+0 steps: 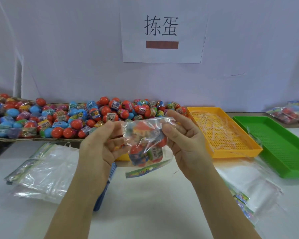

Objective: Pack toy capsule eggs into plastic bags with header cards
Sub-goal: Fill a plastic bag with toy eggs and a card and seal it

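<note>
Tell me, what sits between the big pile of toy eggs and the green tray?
A yellow tray holding loose clear plastic strips sits between the egg pile and the green tray, as the head view shows.

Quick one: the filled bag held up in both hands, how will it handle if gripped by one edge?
The filled bag probably sags: its thin film crumples between left hand and right hand. The round eggs inside likely shift and bunch low. The glossy film may be slippery.

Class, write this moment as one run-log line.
stage: bag filled, held up | left hand: pinches bag top | right hand: pinches bag top | egg pile: behind
</note>
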The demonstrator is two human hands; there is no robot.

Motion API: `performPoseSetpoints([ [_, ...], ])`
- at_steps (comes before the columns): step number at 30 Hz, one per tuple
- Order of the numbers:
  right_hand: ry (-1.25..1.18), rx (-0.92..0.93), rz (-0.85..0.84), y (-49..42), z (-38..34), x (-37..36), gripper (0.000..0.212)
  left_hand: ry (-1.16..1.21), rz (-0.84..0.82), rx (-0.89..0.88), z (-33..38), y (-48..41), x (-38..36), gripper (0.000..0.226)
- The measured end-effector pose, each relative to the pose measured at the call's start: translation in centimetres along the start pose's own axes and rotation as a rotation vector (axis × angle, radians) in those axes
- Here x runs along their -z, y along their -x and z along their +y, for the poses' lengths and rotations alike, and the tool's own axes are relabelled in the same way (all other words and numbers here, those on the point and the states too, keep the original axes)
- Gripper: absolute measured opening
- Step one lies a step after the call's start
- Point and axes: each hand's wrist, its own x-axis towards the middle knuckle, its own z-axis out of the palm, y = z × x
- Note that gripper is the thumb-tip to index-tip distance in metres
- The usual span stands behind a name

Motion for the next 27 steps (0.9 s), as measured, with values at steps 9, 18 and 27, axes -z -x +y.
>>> performPoseSetpoints([
  [9, 0.171, -0.145, -0.034, 0.4, 0.7, -0.9, 0.023, -0.123, 0.133, -0.119, -1.3, 0.5, -0.6, 0.023],
  [18, 0.179, -0.094, 0.114, -0.3, -1.0, 0.5, 0.032, -0.2, 0.169, -0.225, -0.6, 0.2, 0.4, 0.018],
  [27, 0.407, 0.032, 0.033, 0.3, -0.2, -0.6, 0.022, -0.13, 0.108, -0.122, -1.6, 0.6, -0.6, 0.022],
])
